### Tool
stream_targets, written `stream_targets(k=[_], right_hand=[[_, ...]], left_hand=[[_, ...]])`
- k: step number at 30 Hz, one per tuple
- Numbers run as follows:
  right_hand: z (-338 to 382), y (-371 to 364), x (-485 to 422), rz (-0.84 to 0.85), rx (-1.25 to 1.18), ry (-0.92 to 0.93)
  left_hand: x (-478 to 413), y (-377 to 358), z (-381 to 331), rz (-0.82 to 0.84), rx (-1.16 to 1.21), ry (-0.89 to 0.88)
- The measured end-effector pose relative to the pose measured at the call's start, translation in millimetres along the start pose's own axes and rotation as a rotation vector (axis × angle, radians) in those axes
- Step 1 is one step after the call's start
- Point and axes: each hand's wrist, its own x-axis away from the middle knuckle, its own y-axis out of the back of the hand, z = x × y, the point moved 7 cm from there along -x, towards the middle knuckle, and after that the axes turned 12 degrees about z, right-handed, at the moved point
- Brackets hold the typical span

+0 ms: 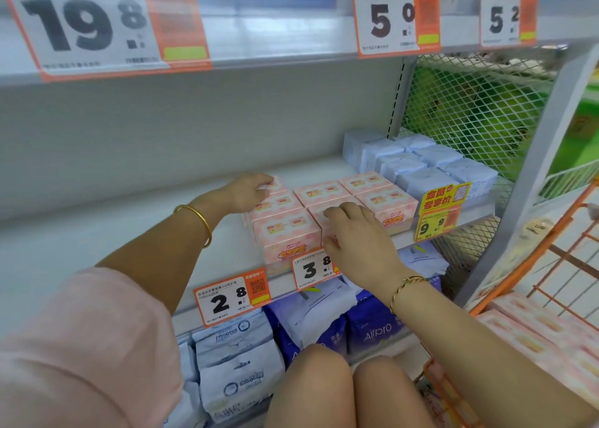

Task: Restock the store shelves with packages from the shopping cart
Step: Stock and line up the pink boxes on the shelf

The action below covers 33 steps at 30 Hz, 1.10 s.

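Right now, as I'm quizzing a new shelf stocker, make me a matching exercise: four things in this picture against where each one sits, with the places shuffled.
Things
1. pink packages
2. pale blue packages
3. dark blue packs
4. orange cart

Places
A. far right, beyond the grey upright
B. middle shelf, just behind the 3.8 tag
C. one level down, below the 3.8 tag
D. middle shelf, right end, by the mesh

Pairs: 1-B, 2-D, 3-C, 4-A
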Motion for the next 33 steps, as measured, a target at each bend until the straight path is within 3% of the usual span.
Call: stream_targets(k=[7,9,11,13,15,18,20,24,29,33], right_hand=[[-10,6,10,-0.036,-0.015,-0.012],[-19,12,20,-0.042,-0.019,-0.024],[-36,20,36,-0.040,-0.032,-0.049],[-65,30,58,-0.054,-0.065,-0.097],[-99,41,79,-0.084,-0.125,-0.167],[-165,45,124,-0.031,-0.183,-0.384],[-193,34,150,0.104,-0.188,-0.472],[-202,-5,179,0.356,-0.245,-0.470],[-200,-32,181,0.423,0.004,-0.548],[-202,-35,183,0.426,0.011,-0.622]], left_hand=[[-3,-4,-2,-0.005,-0.066,0.033],[-2,2,-7,-0.096,-0.116,0.084],[4,13,-31,-0.271,-0.103,0.005],[15,13,-76,-0.413,-0.036,-0.184],[27,5,-122,-0.453,-0.036,-0.344],[42,-33,-201,-0.346,-0.036,-0.557],[49,-64,-241,-0.241,-0.035,-0.640],[48,-122,-281,-0.028,-0.056,-0.685],[49,-151,-293,0.042,-0.065,-0.670],[53,-151,-293,0.040,-0.051,-0.677]])
